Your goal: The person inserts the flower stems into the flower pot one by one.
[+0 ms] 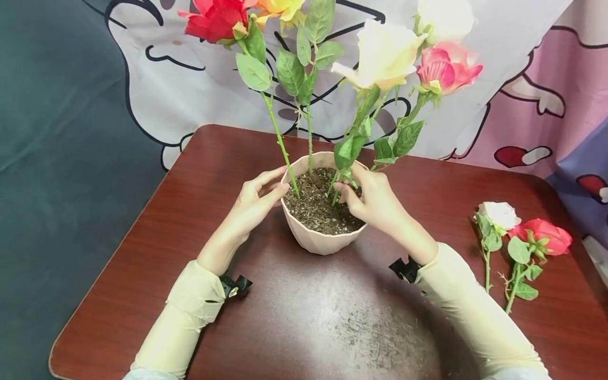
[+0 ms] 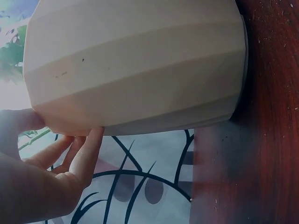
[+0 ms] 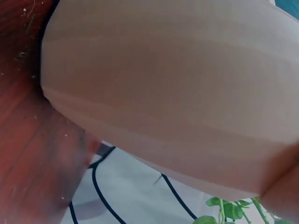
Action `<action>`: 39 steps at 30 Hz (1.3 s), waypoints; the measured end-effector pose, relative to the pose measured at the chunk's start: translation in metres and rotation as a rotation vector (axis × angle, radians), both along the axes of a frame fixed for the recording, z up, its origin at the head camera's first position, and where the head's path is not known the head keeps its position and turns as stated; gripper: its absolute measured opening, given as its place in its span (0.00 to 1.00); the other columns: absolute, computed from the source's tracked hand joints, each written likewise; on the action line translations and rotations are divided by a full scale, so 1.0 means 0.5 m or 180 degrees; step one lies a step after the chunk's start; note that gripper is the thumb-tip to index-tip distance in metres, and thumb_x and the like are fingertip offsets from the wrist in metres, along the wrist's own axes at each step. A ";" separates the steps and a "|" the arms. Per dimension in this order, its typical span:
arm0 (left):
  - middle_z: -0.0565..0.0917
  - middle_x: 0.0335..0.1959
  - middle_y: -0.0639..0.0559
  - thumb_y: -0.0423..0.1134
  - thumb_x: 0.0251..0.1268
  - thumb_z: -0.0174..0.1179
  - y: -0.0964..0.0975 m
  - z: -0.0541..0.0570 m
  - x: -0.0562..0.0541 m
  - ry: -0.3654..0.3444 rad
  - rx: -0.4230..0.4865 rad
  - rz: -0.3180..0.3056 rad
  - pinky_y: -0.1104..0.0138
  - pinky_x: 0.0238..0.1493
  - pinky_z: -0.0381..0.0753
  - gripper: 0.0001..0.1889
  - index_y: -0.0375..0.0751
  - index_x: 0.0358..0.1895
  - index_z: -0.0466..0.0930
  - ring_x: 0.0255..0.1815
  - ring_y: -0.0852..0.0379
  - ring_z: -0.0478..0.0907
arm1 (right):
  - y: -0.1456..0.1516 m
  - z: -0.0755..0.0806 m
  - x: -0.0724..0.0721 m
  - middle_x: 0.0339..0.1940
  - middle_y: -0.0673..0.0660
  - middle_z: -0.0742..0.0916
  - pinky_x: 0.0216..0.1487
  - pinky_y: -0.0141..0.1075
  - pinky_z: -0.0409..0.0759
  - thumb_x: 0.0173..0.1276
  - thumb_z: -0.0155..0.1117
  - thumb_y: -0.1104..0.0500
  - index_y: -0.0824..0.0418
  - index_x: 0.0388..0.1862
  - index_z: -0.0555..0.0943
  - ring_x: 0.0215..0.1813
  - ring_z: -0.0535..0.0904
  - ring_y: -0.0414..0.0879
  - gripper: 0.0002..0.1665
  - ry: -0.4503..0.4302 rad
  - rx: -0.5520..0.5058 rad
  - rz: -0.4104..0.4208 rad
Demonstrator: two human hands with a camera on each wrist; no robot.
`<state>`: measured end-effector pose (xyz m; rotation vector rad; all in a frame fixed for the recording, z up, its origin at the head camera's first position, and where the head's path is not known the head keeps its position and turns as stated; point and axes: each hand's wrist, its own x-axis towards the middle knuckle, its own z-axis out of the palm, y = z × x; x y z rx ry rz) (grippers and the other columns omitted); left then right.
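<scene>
A pale faceted flower pot (image 1: 315,240) filled with dark soil (image 1: 318,206) stands on the table with several roses upright in it. My left hand (image 1: 252,203) grips the pot's left side, thumb at the rim and fingers against the outer wall; the left wrist view shows this hand (image 2: 60,172) on the pot (image 2: 140,70). Inside the right rim, my right hand (image 1: 377,198) pinches a rose stem (image 1: 335,196) low down, just above the soil; leaves partly cover the fingertips. Above lean a red rose (image 1: 216,21), a cream rose (image 1: 385,55) and a pink rose (image 1: 446,68).
A white rose (image 1: 499,215) and a red rose (image 1: 543,237) lie on the reddish-brown table (image 1: 190,184), to the right of my right arm. Behind the table hangs a cartoon-print cloth (image 1: 157,100). Scattered specks show on the tabletop in the right wrist view.
</scene>
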<state>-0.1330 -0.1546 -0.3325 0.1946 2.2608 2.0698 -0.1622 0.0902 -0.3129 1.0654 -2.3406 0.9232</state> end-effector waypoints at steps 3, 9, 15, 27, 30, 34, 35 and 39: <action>0.72 0.61 0.50 0.35 0.68 0.55 0.000 0.000 0.001 0.0001 0.0008 0.0006 0.65 0.51 0.79 0.23 0.43 0.65 0.69 0.58 0.54 0.73 | 0.000 0.006 -0.003 0.21 0.52 0.85 0.29 0.38 0.78 0.57 0.57 0.71 0.67 0.42 0.75 0.24 0.82 0.44 0.12 -0.0141 0.0150 0.0087; 0.73 0.60 0.49 0.35 0.67 0.55 -0.004 -0.002 -0.001 -0.0022 0.0000 0.0004 0.65 0.50 0.79 0.23 0.44 0.65 0.69 0.57 0.53 0.74 | -0.002 0.006 -0.005 0.21 0.52 0.85 0.28 0.38 0.78 0.59 0.59 0.70 0.65 0.37 0.75 0.24 0.82 0.42 0.07 -0.0212 0.0210 0.0151; 0.73 0.60 0.48 0.36 0.68 0.54 -0.007 -0.003 0.000 -0.0010 0.0033 0.0071 0.67 0.49 0.79 0.23 0.44 0.65 0.69 0.57 0.52 0.73 | -0.011 0.004 -0.002 0.22 0.52 0.84 0.28 0.36 0.77 0.65 0.61 0.62 0.63 0.39 0.73 0.25 0.80 0.43 0.08 -0.0237 0.0255 -0.0028; 0.72 0.62 0.50 0.36 0.68 0.54 -0.004 -0.004 0.005 -0.0039 0.0040 0.0107 0.67 0.51 0.78 0.23 0.45 0.65 0.69 0.59 0.54 0.72 | 0.011 -0.001 0.051 0.25 0.54 0.85 0.26 0.38 0.78 0.59 0.69 0.53 0.62 0.39 0.75 0.29 0.83 0.45 0.17 -0.0238 -0.0051 -0.0626; 0.72 0.62 0.50 0.37 0.68 0.54 -0.003 -0.004 0.005 -0.0053 0.0048 0.0098 0.66 0.51 0.78 0.23 0.46 0.66 0.69 0.59 0.54 0.72 | 0.025 -0.001 0.059 0.27 0.55 0.86 0.26 0.39 0.79 0.59 0.69 0.55 0.63 0.45 0.75 0.28 0.84 0.46 0.20 -0.0199 -0.0134 -0.0658; 0.72 0.62 0.49 0.36 0.68 0.54 0.001 -0.005 0.005 -0.0063 0.0079 0.0064 0.65 0.52 0.78 0.23 0.45 0.66 0.68 0.59 0.54 0.72 | 0.057 0.005 0.077 0.29 0.55 0.87 0.29 0.38 0.80 0.58 0.70 0.56 0.64 0.50 0.76 0.28 0.83 0.44 0.23 -0.0047 -0.0192 -0.0771; 0.72 0.62 0.48 0.36 0.68 0.54 0.002 -0.005 0.005 -0.0063 0.0087 0.0065 0.65 0.52 0.78 0.23 0.45 0.66 0.68 0.59 0.54 0.72 | 0.068 0.007 0.083 0.29 0.54 0.87 0.30 0.37 0.80 0.58 0.71 0.57 0.64 0.50 0.76 0.29 0.83 0.43 0.23 -0.0002 -0.0199 -0.0802; 0.72 0.62 0.48 0.36 0.68 0.54 0.001 -0.004 0.005 -0.0044 0.0094 0.0074 0.65 0.52 0.78 0.23 0.45 0.66 0.68 0.59 0.54 0.72 | 0.127 0.017 0.102 0.30 0.51 0.88 0.31 0.29 0.76 0.55 0.72 0.61 0.61 0.51 0.77 0.29 0.81 0.37 0.24 0.0196 -0.0225 -0.0943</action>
